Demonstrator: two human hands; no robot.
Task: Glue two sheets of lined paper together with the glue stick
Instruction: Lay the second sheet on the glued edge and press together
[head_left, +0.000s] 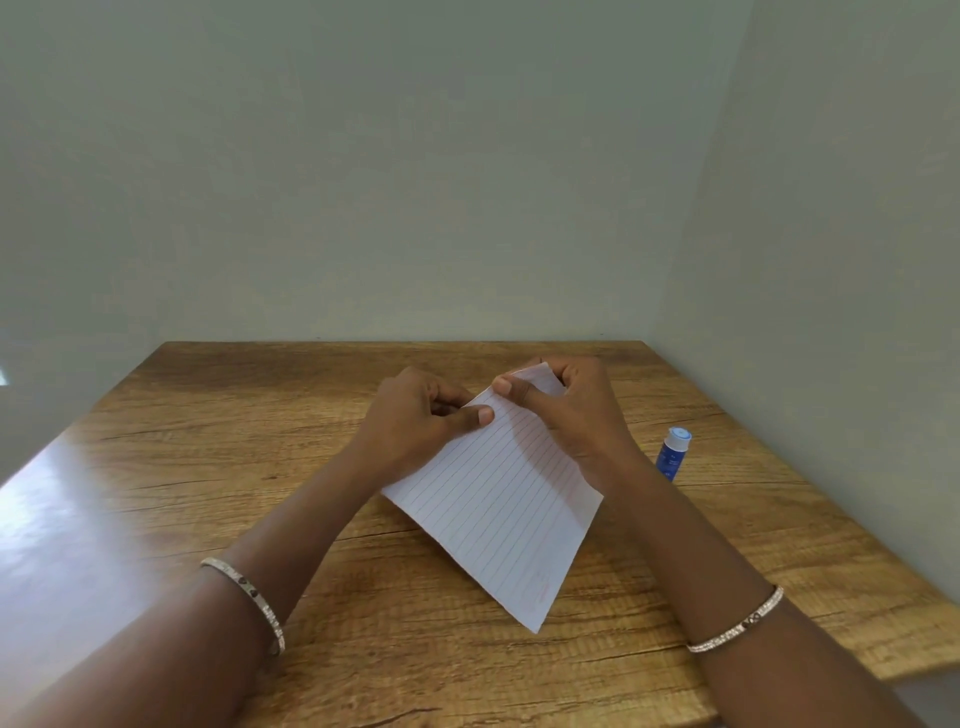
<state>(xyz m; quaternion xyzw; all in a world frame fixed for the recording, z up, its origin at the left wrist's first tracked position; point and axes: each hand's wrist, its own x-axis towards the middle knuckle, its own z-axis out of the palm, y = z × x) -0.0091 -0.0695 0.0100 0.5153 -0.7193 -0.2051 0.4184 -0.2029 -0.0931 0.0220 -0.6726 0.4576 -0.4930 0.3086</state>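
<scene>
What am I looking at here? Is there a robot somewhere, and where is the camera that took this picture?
There is no robot. A person wears a wide-angle camera on the head, looking forward and down, so you see their own two arms. The left hand and the right hand both pinch the far edge of the lined paper; whether it is one sheet or two pressed together cannot be told. Its near corner reaches down toward the wooden table. A blue glue stick stands capped on the table to the right, untouched. Each forearm carries a bracelet.
</scene>
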